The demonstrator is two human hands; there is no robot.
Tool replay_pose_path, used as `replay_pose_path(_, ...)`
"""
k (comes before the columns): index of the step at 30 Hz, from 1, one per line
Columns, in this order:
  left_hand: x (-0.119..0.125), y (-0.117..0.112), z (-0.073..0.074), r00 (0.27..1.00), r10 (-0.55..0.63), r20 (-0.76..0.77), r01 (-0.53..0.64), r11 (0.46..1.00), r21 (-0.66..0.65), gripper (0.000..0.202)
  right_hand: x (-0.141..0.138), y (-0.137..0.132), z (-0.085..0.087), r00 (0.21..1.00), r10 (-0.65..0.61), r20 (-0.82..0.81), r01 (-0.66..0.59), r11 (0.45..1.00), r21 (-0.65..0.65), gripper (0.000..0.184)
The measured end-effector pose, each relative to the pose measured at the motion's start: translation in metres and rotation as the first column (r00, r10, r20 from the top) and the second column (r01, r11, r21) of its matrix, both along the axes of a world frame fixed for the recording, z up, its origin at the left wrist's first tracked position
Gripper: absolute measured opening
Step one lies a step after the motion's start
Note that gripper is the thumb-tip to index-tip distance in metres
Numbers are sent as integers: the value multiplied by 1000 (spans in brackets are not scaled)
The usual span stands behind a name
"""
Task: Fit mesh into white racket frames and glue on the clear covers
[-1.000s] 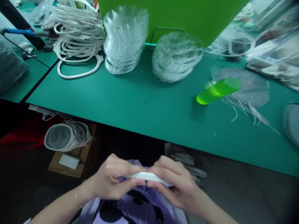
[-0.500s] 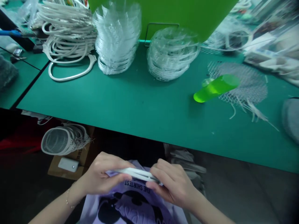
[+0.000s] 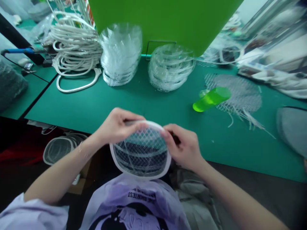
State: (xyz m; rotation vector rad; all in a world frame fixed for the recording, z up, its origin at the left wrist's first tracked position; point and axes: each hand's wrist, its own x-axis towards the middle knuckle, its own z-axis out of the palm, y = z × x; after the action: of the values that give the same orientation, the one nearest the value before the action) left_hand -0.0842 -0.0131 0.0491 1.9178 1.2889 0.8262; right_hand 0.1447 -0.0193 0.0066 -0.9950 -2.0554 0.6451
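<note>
Both my hands hold a round white-framed mesh panel above my lap, at the near edge of the green table. My left hand pinches the frame's top left rim with closed fingers. My right hand grips its right rim, fingers curled. The mesh face is tilted up toward me, so its wire grid shows.
On the table stand a pile of white frames, two stacks of clear plastic rings, a green bottle lying on its side, and loose mesh. A green panel rises behind. More mesh frames sit on a box below left.
The framed mesh, held edge-on low in my lap before, has been raised and tipped to face me. Both hands rose with it toward the table edge.
</note>
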Motion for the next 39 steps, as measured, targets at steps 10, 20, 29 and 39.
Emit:
replay_pose_path(10,35,32,-42,811,48,-582,-29,999,43,63,-12,96,-33,823,-232,518,395,890,-227,43)
replay_pose_path(20,41,0,-70,788,41,-615,-7,998,57,65,70,120,22,439,-844,309,760,532,372,75)
replay_pose_path(29,42,-2,-72,791,68,-608,-11,995,98,63,104,155,7,727,-564,391,505,825,252,30)
replay_pose_path(39,43,-1,-70,798,77,-597,-26,995,94,70,-41,149,26,854,-382,355,304,918,255,26)
